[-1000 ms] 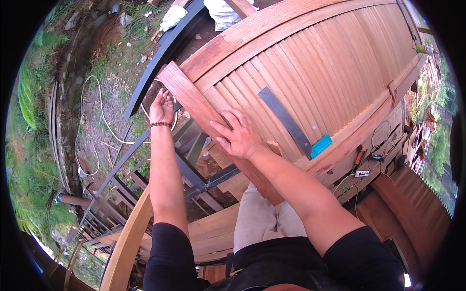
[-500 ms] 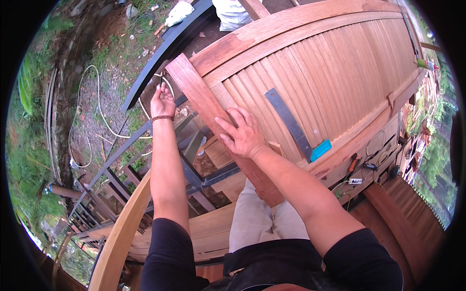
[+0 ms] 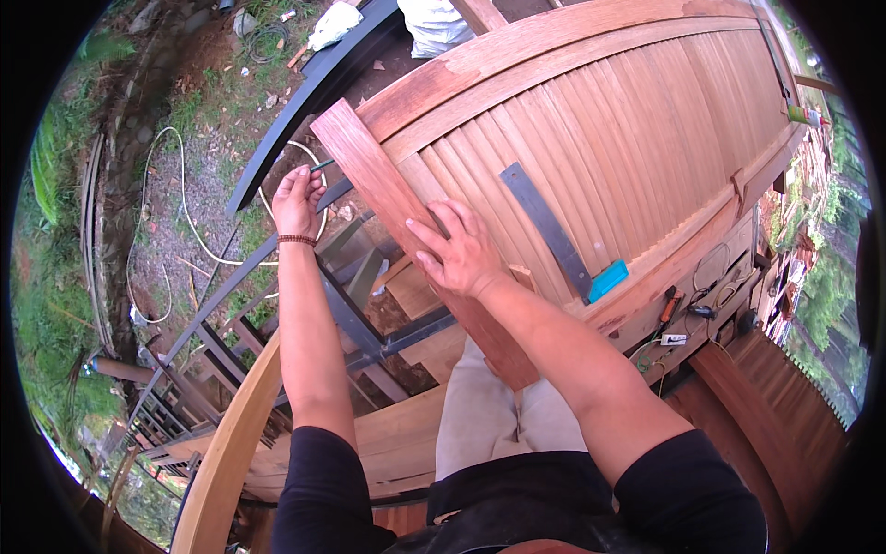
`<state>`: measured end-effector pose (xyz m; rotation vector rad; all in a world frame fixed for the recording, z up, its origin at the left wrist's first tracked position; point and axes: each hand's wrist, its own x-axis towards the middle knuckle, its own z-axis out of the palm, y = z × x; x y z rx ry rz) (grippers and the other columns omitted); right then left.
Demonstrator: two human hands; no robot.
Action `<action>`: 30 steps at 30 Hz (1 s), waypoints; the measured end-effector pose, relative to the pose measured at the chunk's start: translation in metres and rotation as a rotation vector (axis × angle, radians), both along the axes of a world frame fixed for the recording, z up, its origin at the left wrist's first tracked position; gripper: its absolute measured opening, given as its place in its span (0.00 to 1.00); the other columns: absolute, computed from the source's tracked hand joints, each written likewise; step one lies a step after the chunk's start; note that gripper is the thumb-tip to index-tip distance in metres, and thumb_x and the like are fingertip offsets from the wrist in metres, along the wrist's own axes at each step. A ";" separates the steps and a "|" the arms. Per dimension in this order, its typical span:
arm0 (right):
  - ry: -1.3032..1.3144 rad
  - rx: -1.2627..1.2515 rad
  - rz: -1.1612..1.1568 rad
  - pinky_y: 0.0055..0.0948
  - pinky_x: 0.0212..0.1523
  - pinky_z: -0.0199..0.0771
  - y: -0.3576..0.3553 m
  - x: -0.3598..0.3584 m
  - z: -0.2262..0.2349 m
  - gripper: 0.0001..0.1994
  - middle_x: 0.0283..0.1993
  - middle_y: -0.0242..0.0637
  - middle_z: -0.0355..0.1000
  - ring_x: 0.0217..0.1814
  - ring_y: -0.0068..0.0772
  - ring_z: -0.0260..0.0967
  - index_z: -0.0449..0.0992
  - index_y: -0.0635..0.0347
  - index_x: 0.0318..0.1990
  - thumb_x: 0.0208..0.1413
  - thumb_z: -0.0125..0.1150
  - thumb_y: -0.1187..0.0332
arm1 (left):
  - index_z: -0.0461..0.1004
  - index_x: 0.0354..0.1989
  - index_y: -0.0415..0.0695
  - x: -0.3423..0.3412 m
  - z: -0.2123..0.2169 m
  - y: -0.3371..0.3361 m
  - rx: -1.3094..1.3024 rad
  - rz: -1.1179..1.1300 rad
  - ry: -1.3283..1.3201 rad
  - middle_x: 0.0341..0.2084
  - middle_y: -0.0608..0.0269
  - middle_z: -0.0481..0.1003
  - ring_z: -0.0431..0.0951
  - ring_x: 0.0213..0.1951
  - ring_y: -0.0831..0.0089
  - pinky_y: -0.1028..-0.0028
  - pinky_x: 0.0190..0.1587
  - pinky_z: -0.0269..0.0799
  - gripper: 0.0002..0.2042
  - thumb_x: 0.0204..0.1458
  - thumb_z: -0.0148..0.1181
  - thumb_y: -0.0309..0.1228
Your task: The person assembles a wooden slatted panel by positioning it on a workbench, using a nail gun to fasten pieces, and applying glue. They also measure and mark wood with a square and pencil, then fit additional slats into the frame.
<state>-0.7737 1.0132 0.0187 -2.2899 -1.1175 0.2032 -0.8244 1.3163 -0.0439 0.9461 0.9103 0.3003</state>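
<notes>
My left hand [image 3: 299,201] pinches a thin dark-green pencil [image 3: 323,165]. The pencil points right, its far end at the left edge of a reddish-brown wooden board [image 3: 369,166]. That board lies slantwise across a large slatted wooden panel [image 3: 646,111], running from the upper left down toward my legs. Over the middle of the board lies my right hand [image 3: 460,249], its fingertips at the board's left edge and other fingers bent by its right side. A try square [image 3: 548,226] with a teal handle rests on the slats to the right.
Below the panel's right side are an orange-handled tool [image 3: 671,305] and a white power socket [image 3: 675,340] with cords. Dark metal frames [image 3: 360,319] stand under the board. A pale hose [image 3: 185,208] loops over the ground at left. A curved wooden piece [image 3: 226,443] rises at lower left.
My left hand has turned and shifted slightly down and left, and the pencil now shows against the board's edge. My right hand stays on the board.
</notes>
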 end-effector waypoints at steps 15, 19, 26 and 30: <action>-0.028 0.007 0.003 0.45 0.59 0.58 -0.001 0.002 0.000 0.24 0.59 0.39 0.61 0.62 0.45 0.55 0.71 0.40 0.56 0.48 0.59 0.56 | 0.74 0.40 0.38 0.036 0.008 -0.012 -0.193 -0.101 -0.027 0.28 0.66 0.77 0.75 0.28 0.80 0.80 0.32 0.75 0.06 0.56 0.56 0.24; -0.016 -0.002 0.010 0.44 0.59 0.58 0.001 0.002 0.002 0.24 0.59 0.39 0.61 0.62 0.45 0.55 0.71 0.40 0.56 0.48 0.59 0.57 | 0.73 0.41 0.37 0.034 -0.008 -0.007 -0.298 -0.065 -0.124 0.29 0.64 0.77 0.75 0.28 0.80 0.80 0.33 0.74 0.07 0.56 0.55 0.25; -0.012 -0.004 0.001 0.44 0.59 0.58 0.000 0.002 0.002 0.24 0.59 0.39 0.61 0.62 0.46 0.55 0.71 0.40 0.56 0.48 0.59 0.57 | 0.71 0.44 0.35 0.027 -0.015 0.006 -0.264 0.222 -0.099 0.32 0.61 0.76 0.75 0.30 0.80 0.81 0.35 0.74 0.09 0.57 0.56 0.26; -0.010 -0.020 0.013 0.45 0.59 0.58 0.002 0.003 0.006 0.24 0.59 0.39 0.60 0.62 0.46 0.55 0.71 0.40 0.56 0.48 0.59 0.56 | 0.71 0.44 0.36 0.018 -0.030 0.030 -0.295 0.245 -0.189 0.33 0.62 0.76 0.75 0.30 0.79 0.80 0.36 0.75 0.10 0.57 0.56 0.26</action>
